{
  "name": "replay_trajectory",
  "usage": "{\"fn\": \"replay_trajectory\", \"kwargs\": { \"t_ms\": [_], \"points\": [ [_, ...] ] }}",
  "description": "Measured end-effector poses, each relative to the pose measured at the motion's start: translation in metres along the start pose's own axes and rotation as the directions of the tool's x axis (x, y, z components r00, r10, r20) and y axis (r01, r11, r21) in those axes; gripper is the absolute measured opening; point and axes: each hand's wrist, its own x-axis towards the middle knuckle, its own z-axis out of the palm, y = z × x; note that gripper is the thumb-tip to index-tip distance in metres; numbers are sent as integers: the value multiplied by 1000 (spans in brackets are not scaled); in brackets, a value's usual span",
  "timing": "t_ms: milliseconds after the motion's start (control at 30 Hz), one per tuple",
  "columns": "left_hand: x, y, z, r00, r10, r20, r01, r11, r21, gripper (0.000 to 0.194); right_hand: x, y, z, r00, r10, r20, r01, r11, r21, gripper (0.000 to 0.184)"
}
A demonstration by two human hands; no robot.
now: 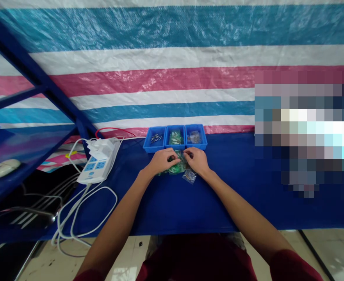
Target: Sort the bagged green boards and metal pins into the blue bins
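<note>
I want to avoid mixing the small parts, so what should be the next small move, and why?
Probably, the right hand should slide the small clear bag slightly towards the person, because it lies close to that hand and next to the green packet, where it could get mixed in.

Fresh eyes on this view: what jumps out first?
The striped blue, white and pink sheet grabs the eye first, filling the whole background behind the blue table. Next come the left hand and right hand, close together over small clear bags, just in front of three joined blue bins. On the left, the white power strip with its looping cable stands out.
</note>
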Motion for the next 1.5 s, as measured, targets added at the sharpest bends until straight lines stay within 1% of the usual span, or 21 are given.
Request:
{"fn": "replay_trajectory", "kwargs": {
  "t_ms": [233,467,633,767,900,1000,1100,1200,1300,1400,1500],
  "points": [
    [0,1,3,999,-16,32,15,1000,25,23,-1,1,2,1000,-5,5,6,1000,-12,15],
    [0,2,3,998,7,69,-9,1000,28,30,-1,0,2,1000,-3,7,3,1000,-25,15],
    [1,3,3,997,28,71,-31,998,53,25,-1,1,4,1000,-9,16,10,1000,-29,15],
    [1,3,4,996,17,85,-21,999,42,22,-1,2,4,1000,-20,19,20,999,-26,16],
    [1,3,2,996,-3,90,2,1000,13,22,-1,1,3,1000,-23,15,23,999,-24,17],
    [1,1,-2,999,-26,37,26,1000,-6,26,-2,-1,1,999,-39,-18,39,999,7,19],
    [1,-2,-7,997,-52,-58,51,998,-21,29,-2,-4,-1,997,-56,-55,60,996,71,25],
    [1,-5,-9,987,-69,-144,66,997,-28,29,-2,-7,-2,995,-93,-34,97,984,147,30],
    [0,-3,-6,978,-60,-201,52,998,-43,30,-3,-8,-2,985,-174,-11,173,963,206,26],
    [0,4,-3,961,-81,-265,44,989,-140,29,-3,-8,-2,980,-196,-39,200,953,226,26],
    [0,14,-2,942,-161,-293,76,956,-282,29,-3,-9,-3,982,-160,-99,179,957,230,27]
  ]
}}
